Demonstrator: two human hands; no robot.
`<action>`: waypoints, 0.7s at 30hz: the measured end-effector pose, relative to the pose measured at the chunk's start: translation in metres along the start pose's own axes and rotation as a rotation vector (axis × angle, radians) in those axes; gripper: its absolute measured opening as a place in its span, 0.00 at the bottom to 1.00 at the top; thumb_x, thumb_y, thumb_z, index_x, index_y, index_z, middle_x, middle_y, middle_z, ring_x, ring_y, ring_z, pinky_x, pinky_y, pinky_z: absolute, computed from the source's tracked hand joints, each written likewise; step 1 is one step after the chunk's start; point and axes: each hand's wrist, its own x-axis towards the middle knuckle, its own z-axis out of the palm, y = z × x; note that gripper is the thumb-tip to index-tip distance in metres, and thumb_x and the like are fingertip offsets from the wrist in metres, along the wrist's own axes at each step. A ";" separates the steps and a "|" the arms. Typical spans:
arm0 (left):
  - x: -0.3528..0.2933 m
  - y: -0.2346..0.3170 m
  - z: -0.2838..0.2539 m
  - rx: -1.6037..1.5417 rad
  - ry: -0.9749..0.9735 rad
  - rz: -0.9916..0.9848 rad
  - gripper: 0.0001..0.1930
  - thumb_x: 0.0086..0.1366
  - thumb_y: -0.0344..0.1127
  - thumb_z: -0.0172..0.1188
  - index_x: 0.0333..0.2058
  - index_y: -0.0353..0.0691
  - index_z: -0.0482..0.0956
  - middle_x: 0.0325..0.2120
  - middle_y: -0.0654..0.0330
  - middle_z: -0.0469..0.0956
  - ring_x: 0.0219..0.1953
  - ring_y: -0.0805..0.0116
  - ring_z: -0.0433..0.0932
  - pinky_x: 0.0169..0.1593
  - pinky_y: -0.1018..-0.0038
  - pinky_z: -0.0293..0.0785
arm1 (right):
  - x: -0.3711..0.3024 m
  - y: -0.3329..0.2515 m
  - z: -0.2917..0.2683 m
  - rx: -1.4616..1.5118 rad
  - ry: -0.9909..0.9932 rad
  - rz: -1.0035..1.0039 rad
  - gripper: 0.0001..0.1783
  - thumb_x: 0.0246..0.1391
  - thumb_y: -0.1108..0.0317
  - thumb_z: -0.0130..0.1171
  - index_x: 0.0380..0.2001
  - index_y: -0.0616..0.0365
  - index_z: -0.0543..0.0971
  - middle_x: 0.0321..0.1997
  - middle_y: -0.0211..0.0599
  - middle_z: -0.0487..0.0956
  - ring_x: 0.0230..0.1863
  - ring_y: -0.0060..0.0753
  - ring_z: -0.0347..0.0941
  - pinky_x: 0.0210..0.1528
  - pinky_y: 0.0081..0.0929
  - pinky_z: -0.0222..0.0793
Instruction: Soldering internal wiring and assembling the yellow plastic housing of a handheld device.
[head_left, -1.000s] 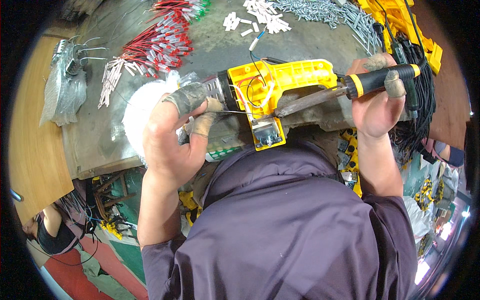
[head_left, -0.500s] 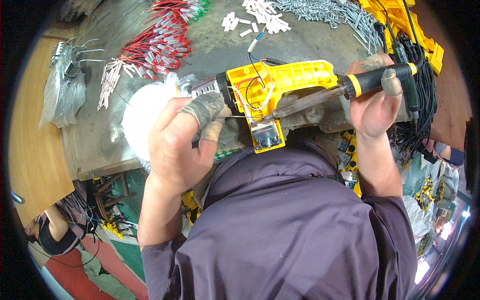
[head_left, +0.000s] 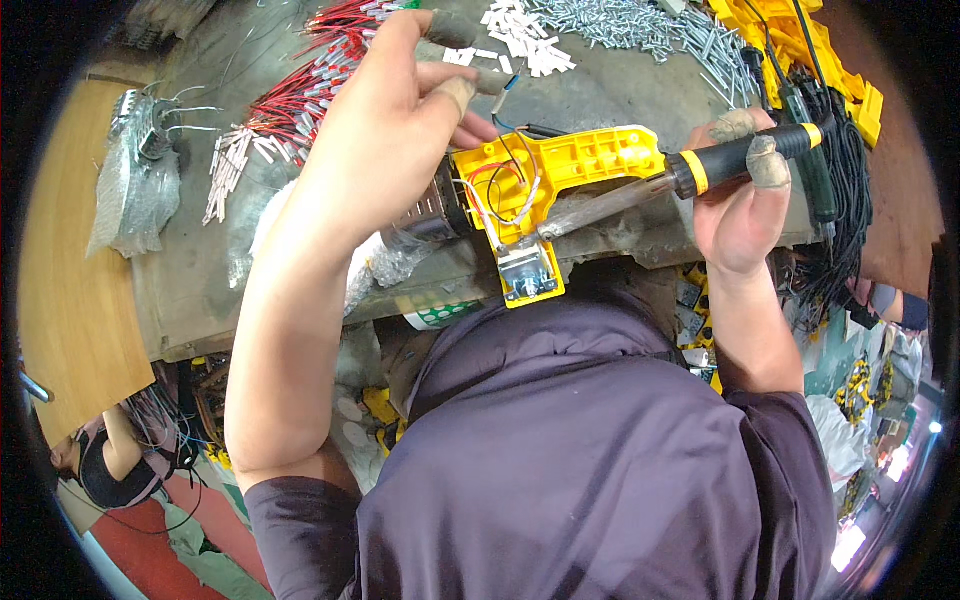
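Observation:
My right hand (head_left: 738,228) grips a soldering iron (head_left: 742,162) by its black and yellow handle. Its dark metal barrel slants down-left over an open yellow plastic tool housing (head_left: 600,158) at the table's near edge. The iron's tip ends near a small black and metal switch (head_left: 528,274) at the housing's lower end. White, red and black wires run inside the shell, and a slotted metal part (head_left: 428,218) joins its left side. My left hand (head_left: 385,150), fingers apart and tips covered, is raised over the housing's upper left, near a white-sleeved wire end (head_left: 505,95).
Red-wired clear-tipped parts (head_left: 325,85), white sleeves (head_left: 525,40) and a pile of screws (head_left: 640,35) lie along the back. Bubble-wrapped parts (head_left: 140,185) are at left. Black cables (head_left: 845,210) and yellow shells (head_left: 850,80) stand at right. Another person (head_left: 110,460) is at lower left.
My left hand has left the slotted metal part and moved up and away toward the wire end, its fingers spreading. My right hand and the soldering iron have hardly moved.

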 end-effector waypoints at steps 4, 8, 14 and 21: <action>0.006 0.014 0.000 -0.186 -0.168 -0.157 0.17 0.67 0.22 0.47 0.51 0.30 0.55 0.36 0.46 0.77 0.39 0.61 0.81 0.41 0.72 0.79 | 0.001 -0.001 0.002 -0.006 -0.070 -0.020 0.16 0.58 0.59 0.53 0.43 0.60 0.72 0.33 0.35 0.75 0.27 0.24 0.71 0.23 0.20 0.66; -0.016 -0.001 0.005 -0.092 -0.053 -0.080 0.32 0.57 0.20 0.60 0.59 0.32 0.55 0.39 0.52 0.77 0.42 0.68 0.78 0.45 0.77 0.75 | -0.001 -0.002 0.000 -0.014 -0.064 -0.031 0.16 0.58 0.60 0.52 0.43 0.60 0.72 0.33 0.34 0.75 0.27 0.23 0.71 0.23 0.20 0.66; -0.051 -0.005 0.011 -0.027 -0.091 0.055 0.35 0.51 0.17 0.60 0.58 0.35 0.58 0.37 0.57 0.76 0.41 0.72 0.75 0.43 0.77 0.71 | -0.003 -0.005 0.011 -0.133 0.118 0.060 0.21 0.54 0.52 0.56 0.38 0.61 0.71 0.27 0.29 0.68 0.27 0.26 0.62 0.30 0.25 0.61; -0.056 -0.020 0.016 0.311 -0.097 0.388 0.34 0.51 0.16 0.59 0.58 0.34 0.59 0.42 0.58 0.70 0.39 0.74 0.71 0.42 0.79 0.69 | -0.003 -0.002 -0.008 0.014 -0.097 -0.059 0.23 0.56 0.55 0.55 0.45 0.65 0.71 0.34 0.37 0.75 0.30 0.28 0.73 0.26 0.21 0.69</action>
